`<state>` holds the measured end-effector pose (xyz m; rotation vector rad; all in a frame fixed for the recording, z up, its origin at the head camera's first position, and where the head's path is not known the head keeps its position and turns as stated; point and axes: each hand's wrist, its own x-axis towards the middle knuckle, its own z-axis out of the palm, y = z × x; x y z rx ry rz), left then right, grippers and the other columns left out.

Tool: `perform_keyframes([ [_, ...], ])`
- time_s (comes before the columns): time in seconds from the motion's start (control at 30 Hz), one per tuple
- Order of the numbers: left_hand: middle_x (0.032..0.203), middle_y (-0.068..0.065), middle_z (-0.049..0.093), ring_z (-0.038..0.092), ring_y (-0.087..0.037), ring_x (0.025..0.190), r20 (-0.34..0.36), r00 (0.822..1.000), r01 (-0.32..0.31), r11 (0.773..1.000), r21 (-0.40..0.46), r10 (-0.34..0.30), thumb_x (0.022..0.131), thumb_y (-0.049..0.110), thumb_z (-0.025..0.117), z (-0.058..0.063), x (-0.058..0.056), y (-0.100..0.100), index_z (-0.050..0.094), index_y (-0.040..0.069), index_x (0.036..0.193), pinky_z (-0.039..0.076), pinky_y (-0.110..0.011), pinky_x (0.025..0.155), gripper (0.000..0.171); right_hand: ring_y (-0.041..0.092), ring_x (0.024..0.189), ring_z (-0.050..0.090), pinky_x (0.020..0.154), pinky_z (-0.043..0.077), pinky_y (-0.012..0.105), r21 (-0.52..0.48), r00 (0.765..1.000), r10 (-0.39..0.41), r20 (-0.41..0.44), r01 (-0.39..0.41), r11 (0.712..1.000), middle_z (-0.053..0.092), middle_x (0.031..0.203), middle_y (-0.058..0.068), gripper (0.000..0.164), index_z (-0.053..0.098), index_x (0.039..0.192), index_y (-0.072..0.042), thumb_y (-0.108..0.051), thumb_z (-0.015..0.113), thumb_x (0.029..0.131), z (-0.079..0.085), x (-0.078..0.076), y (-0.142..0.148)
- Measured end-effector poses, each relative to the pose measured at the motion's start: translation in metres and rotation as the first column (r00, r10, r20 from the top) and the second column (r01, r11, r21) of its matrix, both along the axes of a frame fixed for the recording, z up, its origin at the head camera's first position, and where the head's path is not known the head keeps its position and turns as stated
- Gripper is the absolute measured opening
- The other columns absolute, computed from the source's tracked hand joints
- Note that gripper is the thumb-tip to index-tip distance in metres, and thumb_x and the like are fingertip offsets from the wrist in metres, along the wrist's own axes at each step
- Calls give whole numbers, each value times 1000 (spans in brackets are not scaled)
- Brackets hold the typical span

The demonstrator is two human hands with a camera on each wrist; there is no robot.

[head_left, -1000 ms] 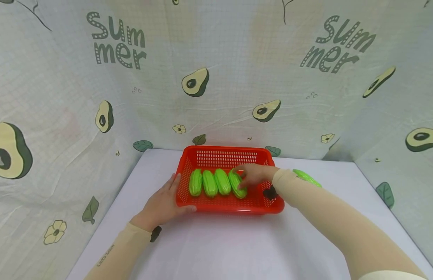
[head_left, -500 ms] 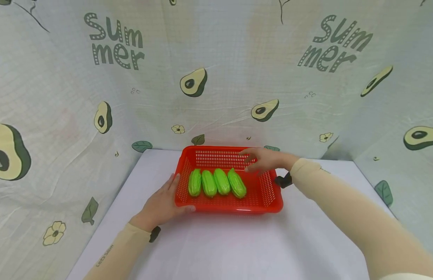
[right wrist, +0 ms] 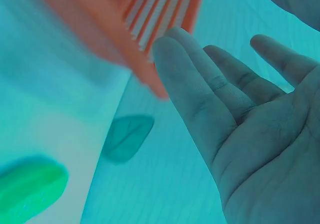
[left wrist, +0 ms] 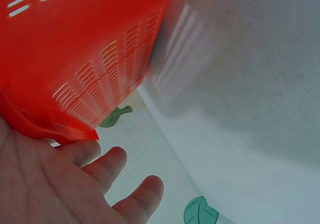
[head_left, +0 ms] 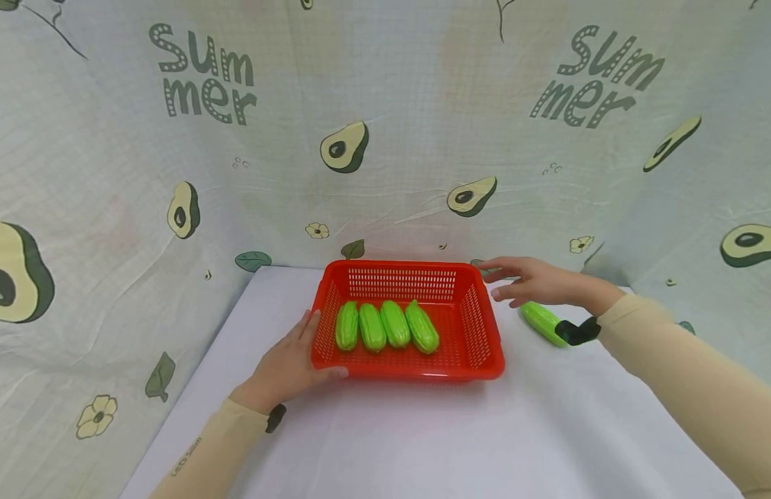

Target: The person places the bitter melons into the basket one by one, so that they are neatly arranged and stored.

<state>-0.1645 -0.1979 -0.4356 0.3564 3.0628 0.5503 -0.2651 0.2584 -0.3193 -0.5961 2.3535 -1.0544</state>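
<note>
A red plastic basket [head_left: 416, 376] with slotted walls stands on the table. Several ribbed, cucumber-like green vegetables [head_left: 394, 324] lie side by side in its left and middle part. My left hand [head_left: 288, 371] rests against the basket's left end, thumb by the front corner; in the left wrist view its fingers [left wrist: 136, 199] are extended beyond the rim. To the right of the basket, another green cucumber-like vegetable [head_left: 543, 322] lies on the table. Just above and behind it is my right hand [head_left: 537, 281], holding nothing, its fingers spread and pointing left toward the basket's back right corner.
A white-covered table [head_left: 385, 436] carries everything. Behind and at both sides hangs a pale cloth [head_left: 410, 138] printed with avocados, leaves and lettering, close to the basket's back edge. Inside the basket, bare floor shows right of the vegetables.
My right hand has let go of the rightmost vegetable in the basket, lifted, and moved right, out over the loose one. The left hand has stayed at the basket.
</note>
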Motion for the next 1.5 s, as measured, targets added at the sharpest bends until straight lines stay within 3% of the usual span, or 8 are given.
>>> perform_keyframes([
  [0.2, 162, -22, 20, 33, -43, 141, -14, 1000, 9, 1000, -1, -9, 72, 85, 60, 0, 1, -1, 16, 1, 158, 41, -55, 104, 128, 41, 122, 55, 85, 57, 46, 16, 998, -64, -18, 65, 998, 45, 146, 25, 72, 35, 152, -9, -30, 71, 93, -6, 15, 37],
  [0.47, 162, -21, 20, 32, -42, 142, -11, 1000, 8, 1000, -8, -8, 68, 92, 52, -1, 0, -1, 16, 2, 159, 42, -54, 104, 133, 46, 126, 49, 89, 55, 50, 46, 992, -126, -15, 127, 991, 41, 148, 29, 73, 32, 154, -4, -30, 68, 96, -31, 24, 74],
  [0.87, 162, -21, 19, 30, -41, 143, -3, 1000, 3, 1000, -8, -3, 68, 91, 53, 0, 0, 1, 16, 1, 159, 42, -54, 104, 133, 46, 124, 51, 90, 54, 49, 134, 982, -170, -80, 180, 975, 42, 145, 30, 72, 36, 150, 0, -36, 67, 96, -59, 17, 94],
  [1.0, 162, -20, 19, 30, -41, 143, -1, 1000, 0, 1000, -8, 0, 68, 92, 53, -1, 0, 0, 16, 2, 159, 42, -55, 104, 133, 46, 123, 52, 92, 53, 50, 148, 979, -179, -102, 192, 970, 43, 145, 31, 66, 39, 150, 0, -32, 65, 98, -69, 10, 99],
  [1.23, 162, -20, 19, 31, -42, 143, 6, 1000, -6, 1000, -8, 6, 68, 92, 53, -2, 0, 0, 15, 2, 159, 42, -55, 104, 133, 52, 127, 45, 96, 47, 60, 193, 974, -172, -147, 198, 961, 42, 144, 34, 58, 41, 148, 1, -25, 62, 100, -85, 3, 102],
  [1.5, 162, -20, 19, 30, -42, 143, 11, 1000, -10, 1000, -3, 10, 67, 91, 54, -2, -1, 0, 15, 3, 159, 42, -54, 104, 133, 59, 129, 36, 97, 42, 67, 242, 972, -192, -134, 219, 945, 36, 147, 35, 56, 42, 148, -1, -24, 60, 101, -105, -3, 102],
])
